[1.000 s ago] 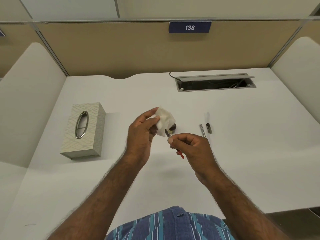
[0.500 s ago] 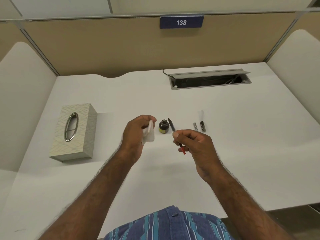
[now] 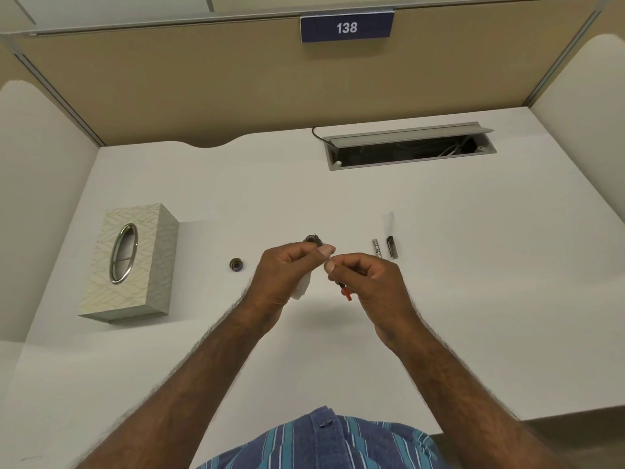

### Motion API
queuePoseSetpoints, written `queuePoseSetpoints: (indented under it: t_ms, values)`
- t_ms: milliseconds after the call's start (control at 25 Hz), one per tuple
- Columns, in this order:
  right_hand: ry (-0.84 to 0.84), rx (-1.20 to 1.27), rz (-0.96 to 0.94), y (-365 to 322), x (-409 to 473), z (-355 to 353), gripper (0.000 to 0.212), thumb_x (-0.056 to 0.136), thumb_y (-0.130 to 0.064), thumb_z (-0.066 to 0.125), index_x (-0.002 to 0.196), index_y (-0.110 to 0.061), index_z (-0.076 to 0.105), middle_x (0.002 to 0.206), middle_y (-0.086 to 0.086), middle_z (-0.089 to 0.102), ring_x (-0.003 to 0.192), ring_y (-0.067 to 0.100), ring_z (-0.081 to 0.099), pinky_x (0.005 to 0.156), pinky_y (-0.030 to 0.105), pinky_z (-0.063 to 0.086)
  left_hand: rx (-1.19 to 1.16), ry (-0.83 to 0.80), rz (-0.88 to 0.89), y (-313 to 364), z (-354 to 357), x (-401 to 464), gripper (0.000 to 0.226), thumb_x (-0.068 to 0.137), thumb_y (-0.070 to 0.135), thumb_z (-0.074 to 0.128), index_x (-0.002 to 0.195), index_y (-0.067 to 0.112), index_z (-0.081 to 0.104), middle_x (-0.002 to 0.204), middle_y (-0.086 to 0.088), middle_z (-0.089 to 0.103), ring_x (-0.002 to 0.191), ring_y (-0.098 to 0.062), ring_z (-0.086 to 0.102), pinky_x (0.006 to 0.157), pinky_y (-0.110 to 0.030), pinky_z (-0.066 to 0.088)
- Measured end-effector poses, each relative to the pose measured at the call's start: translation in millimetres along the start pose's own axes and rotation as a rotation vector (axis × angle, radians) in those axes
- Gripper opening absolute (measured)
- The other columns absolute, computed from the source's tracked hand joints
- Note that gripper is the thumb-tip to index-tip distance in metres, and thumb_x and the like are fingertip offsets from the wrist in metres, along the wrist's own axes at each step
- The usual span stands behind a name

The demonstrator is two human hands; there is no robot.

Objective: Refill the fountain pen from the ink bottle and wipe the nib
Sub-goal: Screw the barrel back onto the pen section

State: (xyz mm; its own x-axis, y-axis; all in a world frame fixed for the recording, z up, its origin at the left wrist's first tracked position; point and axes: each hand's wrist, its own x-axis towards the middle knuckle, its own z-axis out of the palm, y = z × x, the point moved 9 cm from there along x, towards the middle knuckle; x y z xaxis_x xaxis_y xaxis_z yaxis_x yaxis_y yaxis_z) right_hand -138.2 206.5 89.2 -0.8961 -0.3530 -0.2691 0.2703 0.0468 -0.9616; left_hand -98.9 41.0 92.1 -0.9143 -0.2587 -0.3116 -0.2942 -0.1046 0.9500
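Observation:
My right hand (image 3: pixel 363 277) pinches the fountain pen section (image 3: pixel 345 292), whose red converter end sticks out below my fingers. The nib end points up-left toward my left hand (image 3: pixel 287 269), whose fingertips close on it. A white tissue (image 3: pixel 302 288) is tucked in the left palm and hangs below it. The ink bottle (image 3: pixel 310 239) stands just behind my left fingers, mostly hidden, with only its dark top showing. Its cap (image 3: pixel 236 264) lies on the desk to the left.
A patterned tissue box (image 3: pixel 135 262) stands at the left of the white desk (image 3: pixel 473 282). The pen barrel (image 3: pixel 376 248) and the pen cap (image 3: pixel 392 247) lie right of the hands. An open cable tray (image 3: pixel 409 150) sits at the back.
The hands came together again: my left hand moved right with the tissue to the nib, hiding most of the ink bottle. The bottle cap is in sight at the left.

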Motion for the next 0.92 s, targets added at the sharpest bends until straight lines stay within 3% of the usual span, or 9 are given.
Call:
queuePoseSetpoints:
  t_ms: [80, 200, 280, 360, 520, 600, 720, 920]
  values:
    - [-0.019, -0.015, 0.011, 5.9, 6.0, -2.0, 0.021, 0.08, -0.043, 0.084, 0.089, -0.024, 0.086, 0.091, 0.019, 0.079, 0.076, 0.018, 0.062, 0.07, 0.036, 0.051, -0.005, 0.021, -0.019, -5.2, -0.8, 4.8, 0.048, 0.077, 0.06, 0.081, 0.097, 0.016, 0.085, 0.085, -0.013, 0.055, 0.082, -0.023, 0.041, 0.08, -0.042, 0.032]
    - [-0.004, -0.049, 0.029, 15.6, 20.5, -15.1, 0.023, 0.078, -0.049, 0.083, 0.09, -0.029, 0.086, 0.091, 0.001, 0.083, 0.079, 0.008, 0.07, 0.066, 0.024, 0.056, -0.005, 0.051, -0.045, -10.7, -5.0, 10.9, 0.045, 0.078, 0.059, 0.08, 0.095, 0.018, 0.086, 0.07, -0.017, 0.037, 0.077, -0.028, 0.035, 0.07, -0.041, 0.03]
    - [0.099, -0.113, 0.033, 26.8, 35.9, -37.3, 0.015, 0.081, -0.044, 0.085, 0.089, -0.031, 0.086, 0.087, -0.01, 0.084, 0.075, -0.001, 0.071, 0.064, 0.018, 0.056, -0.017, 0.077, -0.071, -15.6, -10.0, 16.3, 0.041, 0.079, 0.057, 0.081, 0.094, 0.02, 0.087, 0.066, -0.014, 0.034, 0.077, -0.029, 0.033, 0.065, -0.039, 0.029]
    - [0.268, -0.257, 0.029, 39.6, 51.1, -65.7, 0.012, 0.085, -0.037, 0.087, 0.091, -0.026, 0.086, 0.083, -0.01, 0.082, 0.072, -0.004, 0.071, 0.07, 0.016, 0.055, -0.035, 0.096, -0.097, -20.5, -14.7, 20.4, 0.038, 0.079, 0.055, 0.082, 0.093, 0.02, 0.087, 0.065, -0.01, 0.035, 0.078, -0.03, 0.032, 0.064, -0.038, 0.028]
    - [0.48, -0.644, 0.036, 62.9, 70.7, -101.8, 0.025, 0.087, -0.033, 0.085, 0.103, -0.015, 0.082, 0.086, -0.001, 0.074, 0.081, 0.017, 0.067, 0.088, 0.032, 0.056, -0.052, 0.116, -0.111, -25.2, -20.3, 24.9, 0.034, 0.079, 0.055, 0.081, 0.098, 0.027, 0.088, 0.084, -0.017, 0.035, 0.083, -0.031, 0.031, 0.064, -0.039, 0.026]
    - [0.499, -0.765, 0.009, 71.2, 74.5, -107.2, 0.027, 0.088, -0.033, 0.084, 0.106, -0.012, 0.081, 0.091, 0.002, 0.071, 0.082, 0.02, 0.063, 0.085, 0.032, 0.051, -0.058, 0.126, -0.113, -26.3, -22.2, 25.9, 0.034, 0.079, 0.055, 0.081, 0.098, 0.028, 0.088, 0.085, -0.018, 0.033, 0.083, -0.033, 0.029, 0.064, -0.039, 0.026]
    - [0.529, -0.849, -0.023, 77.8, 74.6, -108.9, 0.026, 0.09, -0.031, 0.082, 0.104, -0.01, 0.081, 0.096, 0.008, 0.073, 0.088, 0.029, 0.069, 0.079, 0.03, 0.043, -0.066, 0.142, -0.119, -28.2, -25.8, 26.1, 0.034, 0.079, 0.055, 0.081, 0.098, 0.028, 0.089, 0.085, -0.019, 0.028, 0.083, -0.039, 0.025, 0.063, -0.038, 0.025]
    - [0.519, -0.894, -0.004, 80.4, 76.1, -106.6, 0.018, 0.093, -0.029, 0.073, 0.091, -0.012, 0.08, 0.09, 0.01, 0.076, 0.087, 0.033, 0.072, 0.075, 0.034, 0.047, -0.093, 0.177, -0.129, -33.3, -31.6, 23.3, 0.031, 0.079, 0.052, 0.084, 0.095, 0.026, 0.089, 0.085, -0.016, 0.031, 0.083, -0.032, 0.026, 0.062, -0.037, 0.026]
